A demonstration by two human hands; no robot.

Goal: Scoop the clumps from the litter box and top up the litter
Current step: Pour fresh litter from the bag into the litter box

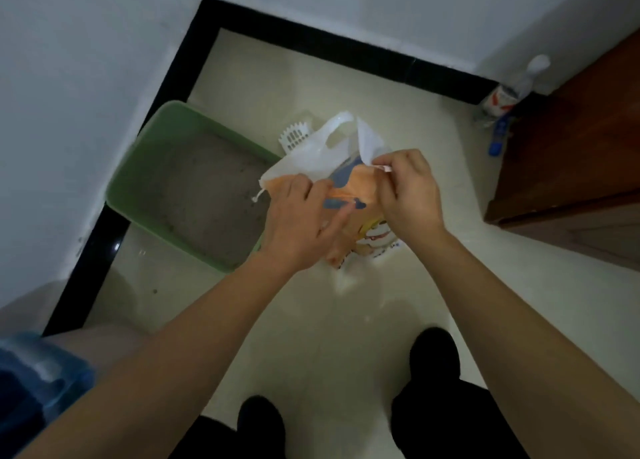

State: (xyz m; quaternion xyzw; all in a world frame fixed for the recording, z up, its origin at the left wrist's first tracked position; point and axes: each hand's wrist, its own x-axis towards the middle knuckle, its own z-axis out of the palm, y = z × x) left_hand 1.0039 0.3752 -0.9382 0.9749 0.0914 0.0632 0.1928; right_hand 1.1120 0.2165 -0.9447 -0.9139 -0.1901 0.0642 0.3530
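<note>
While left hand (300, 224), right hand (408, 189) hold bag (313, 154) edge, box (117, 195) beside.

Dim, soft — wide-angle edge distortion

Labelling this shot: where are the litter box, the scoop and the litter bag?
litter box (119, 180): head view, on its green left wall.
scoop (294, 136): head view, on its slotted white blade.
litter bag (360, 188): head view, on its orange printed front.

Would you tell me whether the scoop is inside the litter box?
Out: the scoop lies on the floor beside the green litter box.
</note>
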